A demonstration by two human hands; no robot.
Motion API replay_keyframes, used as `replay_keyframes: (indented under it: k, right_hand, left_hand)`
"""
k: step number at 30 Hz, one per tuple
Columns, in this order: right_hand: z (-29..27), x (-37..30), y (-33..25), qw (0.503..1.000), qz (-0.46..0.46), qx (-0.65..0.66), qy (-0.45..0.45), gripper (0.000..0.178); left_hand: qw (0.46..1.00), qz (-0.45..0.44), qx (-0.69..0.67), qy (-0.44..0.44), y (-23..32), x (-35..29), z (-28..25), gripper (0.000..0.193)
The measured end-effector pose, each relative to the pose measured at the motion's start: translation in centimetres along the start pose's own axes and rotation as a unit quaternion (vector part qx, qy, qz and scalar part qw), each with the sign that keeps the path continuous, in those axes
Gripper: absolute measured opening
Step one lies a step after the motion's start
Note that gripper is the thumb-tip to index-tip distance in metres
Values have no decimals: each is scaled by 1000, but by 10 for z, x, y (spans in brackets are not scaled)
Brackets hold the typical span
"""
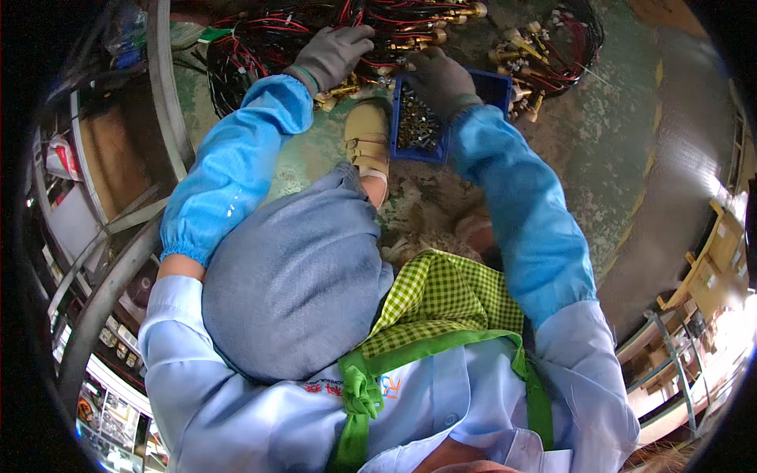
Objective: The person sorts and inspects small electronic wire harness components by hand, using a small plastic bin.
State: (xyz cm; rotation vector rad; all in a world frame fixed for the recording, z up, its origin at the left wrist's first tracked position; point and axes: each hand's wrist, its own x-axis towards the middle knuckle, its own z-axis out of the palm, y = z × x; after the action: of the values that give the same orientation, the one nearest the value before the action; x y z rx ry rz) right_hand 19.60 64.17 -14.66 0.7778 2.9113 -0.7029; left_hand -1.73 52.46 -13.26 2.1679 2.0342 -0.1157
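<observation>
My left hand (pixel 331 57), in a grey glove, rests over a heap of red and black wires (pixel 252 59) with its fingers bent and close together. Whatever its fingertips pinch, if anything, is hidden. Below that palm lie brass fittings (pixel 337 95). My right hand (pixel 443 80), in a darker grey glove, is above the left part of a blue plastic bin (pixel 418 155), fingers curled toward the wires. Its fingertips are closed, and what they hold cannot be made out. Small metal nuts or fittings (pixel 418 122) fill the bin's left side.
More brass valves (pixel 524 46) with wires lie right of the bin on the worn green floor (pixel 599 150). My shoe (pixel 367 130) stands left of the bin. A curved metal frame (pixel 163 87) rises at left. Cardboard boxes (pixel 714 252) stand on a rack at far right.
</observation>
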Motion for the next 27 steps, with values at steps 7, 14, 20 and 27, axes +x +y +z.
replay_keyframes:
  k: [7, 14, 20, 27]
  right_hand:
    - [-6, 45, -10, 971, -15, -165, -175, 51]
    - [-69, 37, 7, 989, -5, 6, -145, 49]
    - [-22, -28, -16, 729, 225, 630, -144, 28]
    - [-36, -29, -17, 719, 211, 658, -69, 31]
  left_hand:
    - [993, 0, -110, 33, 4, 2, -3, 25]
    - [782, -124, -605, -78, 72, -26, -3, 32]
    - [189, -278, -929, -152, 109, -22, -14, 27]
    - [413, -241, -873, -92, 88, -10, -21, 22]
